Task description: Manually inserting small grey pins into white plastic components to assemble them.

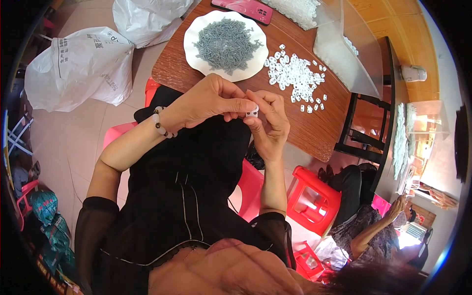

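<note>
In front of my chest both hands meet at a small white plastic piece [252, 113] with two dark holes. My right hand [273, 123] is closed, pinching the piece between thumb and fingertips. The thumb of my left hand [209, 102] presses against its upper edge. My left fingers are pinched together, and whatever else they hold is hidden. Beyond my hands, a white scalloped plate [259, 32] carries a heap of small grey rod-shaped pieces [226, 46]. To its right, a loose pile of similar white two-hole pieces [295, 76] lies on the brown wooden table [314, 130].
A pink-red phone [246, 10] lies behind the plate. Bags of white pieces [300, 11] and a clear panel [361, 44] stand at the far right. White sacks [78, 66] sit on the floor at left. A red stool [313, 199] and another seated person [366, 228] are at right.
</note>
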A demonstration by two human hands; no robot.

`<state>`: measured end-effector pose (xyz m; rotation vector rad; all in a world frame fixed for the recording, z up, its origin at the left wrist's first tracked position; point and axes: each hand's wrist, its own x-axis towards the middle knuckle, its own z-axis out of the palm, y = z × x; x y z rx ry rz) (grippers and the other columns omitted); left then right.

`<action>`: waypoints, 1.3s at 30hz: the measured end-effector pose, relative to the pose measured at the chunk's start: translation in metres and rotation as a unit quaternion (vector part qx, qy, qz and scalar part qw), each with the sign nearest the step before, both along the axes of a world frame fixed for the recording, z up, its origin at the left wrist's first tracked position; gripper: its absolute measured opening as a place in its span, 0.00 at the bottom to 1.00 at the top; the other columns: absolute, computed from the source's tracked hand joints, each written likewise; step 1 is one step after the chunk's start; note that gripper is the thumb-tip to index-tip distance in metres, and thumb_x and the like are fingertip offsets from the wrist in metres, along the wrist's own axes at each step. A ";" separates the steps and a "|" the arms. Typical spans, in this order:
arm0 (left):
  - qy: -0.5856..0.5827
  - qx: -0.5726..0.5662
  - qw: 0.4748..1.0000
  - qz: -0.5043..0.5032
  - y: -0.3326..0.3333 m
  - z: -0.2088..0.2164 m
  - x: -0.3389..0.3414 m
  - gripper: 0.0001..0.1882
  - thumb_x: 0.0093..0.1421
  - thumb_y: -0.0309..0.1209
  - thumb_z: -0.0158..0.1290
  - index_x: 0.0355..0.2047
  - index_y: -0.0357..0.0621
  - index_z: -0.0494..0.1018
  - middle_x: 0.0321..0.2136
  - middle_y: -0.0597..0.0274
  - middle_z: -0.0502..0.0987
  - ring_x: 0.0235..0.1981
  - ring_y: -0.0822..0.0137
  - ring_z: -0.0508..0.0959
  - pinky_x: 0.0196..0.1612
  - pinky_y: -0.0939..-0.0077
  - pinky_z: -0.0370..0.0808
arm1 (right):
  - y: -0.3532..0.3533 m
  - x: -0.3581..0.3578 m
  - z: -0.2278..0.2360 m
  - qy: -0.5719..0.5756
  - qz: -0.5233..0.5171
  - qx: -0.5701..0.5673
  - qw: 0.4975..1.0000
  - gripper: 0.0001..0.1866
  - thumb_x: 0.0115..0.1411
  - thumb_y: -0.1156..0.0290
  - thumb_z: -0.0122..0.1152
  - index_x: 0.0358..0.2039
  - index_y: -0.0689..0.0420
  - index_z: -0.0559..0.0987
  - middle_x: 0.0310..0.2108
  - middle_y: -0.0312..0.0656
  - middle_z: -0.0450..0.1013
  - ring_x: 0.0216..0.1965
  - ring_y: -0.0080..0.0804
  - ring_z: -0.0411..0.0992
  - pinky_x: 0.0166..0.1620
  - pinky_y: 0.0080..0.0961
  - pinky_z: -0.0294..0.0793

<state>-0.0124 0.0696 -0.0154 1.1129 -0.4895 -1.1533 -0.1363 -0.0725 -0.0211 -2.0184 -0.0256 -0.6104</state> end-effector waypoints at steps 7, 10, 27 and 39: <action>0.005 -0.012 1.000 -0.010 0.001 0.001 0.000 0.12 0.56 0.33 0.62 0.28 0.34 0.79 0.20 0.66 0.76 0.19 0.80 0.69 0.24 0.88 0.65 | 0.001 0.003 -0.007 -0.019 0.020 0.018 0.999 0.22 0.53 0.67 0.66 0.47 0.63 0.78 0.47 0.45 0.74 0.46 0.37 0.68 0.47 0.28 0.69; 0.021 -0.013 1.000 -0.008 0.001 0.003 -0.002 0.11 0.56 0.33 0.61 0.29 0.34 0.79 0.21 0.66 0.76 0.19 0.80 0.69 0.24 0.88 0.65 | 0.002 0.002 -0.010 -0.022 0.028 0.038 0.999 0.21 0.54 0.66 0.65 0.46 0.63 0.78 0.47 0.46 0.75 0.45 0.37 0.70 0.46 0.28 0.70; 0.048 -0.030 0.998 -0.004 0.000 0.003 -0.009 0.11 0.56 0.33 0.61 0.26 0.35 0.79 0.20 0.66 0.75 0.19 0.80 0.68 0.24 0.88 0.64 | 0.009 0.000 -0.014 -0.050 -0.019 0.058 0.997 0.19 0.57 0.62 0.63 0.42 0.65 0.79 0.40 0.46 0.78 0.36 0.35 0.73 0.40 0.26 0.72; 0.057 -0.029 0.998 0.010 0.000 0.005 -0.015 0.10 0.57 0.32 0.61 0.26 0.35 0.80 0.19 0.65 0.76 0.19 0.80 0.69 0.23 0.87 0.65 | 0.012 0.000 -0.016 -0.070 -0.057 0.015 0.996 0.16 0.58 0.65 0.62 0.39 0.65 0.80 0.35 0.44 0.79 0.33 0.35 0.74 0.37 0.24 0.72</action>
